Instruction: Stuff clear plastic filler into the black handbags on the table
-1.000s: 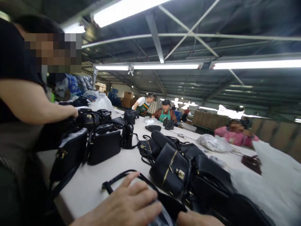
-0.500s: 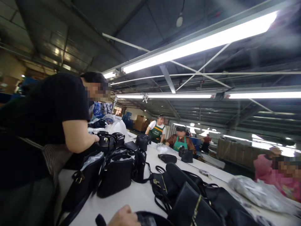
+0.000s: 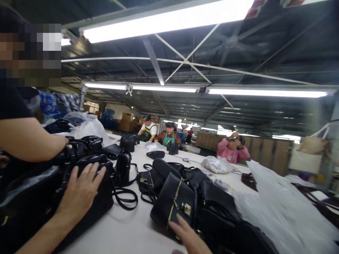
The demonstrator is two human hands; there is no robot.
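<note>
While the left hand presses it, the boxy handbag looks glossy black.

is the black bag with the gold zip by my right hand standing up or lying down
Lying tilted: the black bag leans back on the pile of bags, front facing up, right hand touching its lower edge.

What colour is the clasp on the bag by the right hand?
Gold, on a black bag; head view.

- A bare strip of white table lies open between the black bags.
- A strap loop crosses it.
- A bag pile blocks the right.
</note>
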